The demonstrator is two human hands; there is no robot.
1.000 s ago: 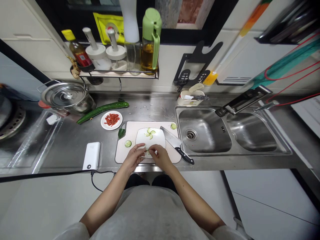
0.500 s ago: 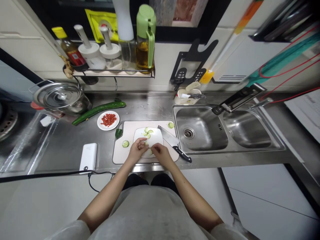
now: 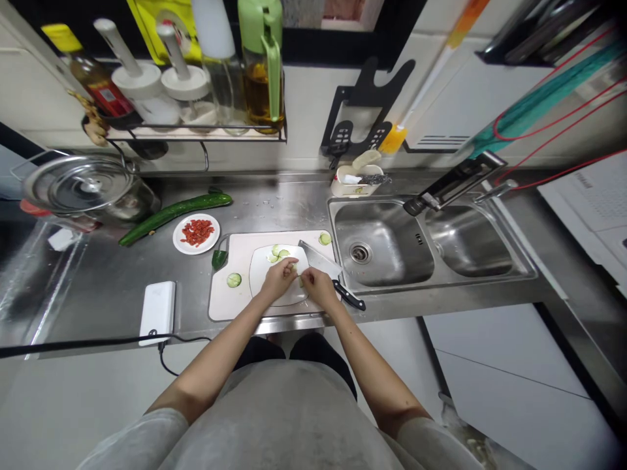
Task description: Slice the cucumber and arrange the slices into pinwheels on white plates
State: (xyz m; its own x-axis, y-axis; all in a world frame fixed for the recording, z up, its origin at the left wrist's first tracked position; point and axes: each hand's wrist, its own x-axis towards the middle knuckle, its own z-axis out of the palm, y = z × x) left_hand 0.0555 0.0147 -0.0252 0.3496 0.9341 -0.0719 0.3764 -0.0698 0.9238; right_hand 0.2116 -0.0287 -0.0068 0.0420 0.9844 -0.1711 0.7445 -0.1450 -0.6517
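Note:
Over a white square plate (image 3: 259, 287), my left hand (image 3: 279, 281) is closed in a pinch on a pale green cucumber slice (image 3: 294, 268). Close by on its right, my right hand (image 3: 318, 287) pinches at a small cucumber piece (image 3: 301, 282), partly hidden by the fingers. Thin cucumber slices (image 3: 277, 252) lie fanned at the plate's far side. The plate rests on a pale cutting board (image 3: 240, 251). Single cucumber rounds lie on the board left and right of the plate. A knife (image 3: 349, 295) with a black handle lies at the board's right, partly under the plate's edge.
A small plate (image 3: 178, 245) of red berries and a whole cucumber (image 3: 176, 212) lie behind the board on the left. A dark green cucumber end (image 3: 219, 260) sits at the board's left edge. A double sink (image 3: 392, 254) is on the right, a white power bank (image 3: 157, 310) on the left.
The camera view has shifted, so the counter appears farther left. Both hands have moved a little to the right over the plate, still close together with fingers pinched.

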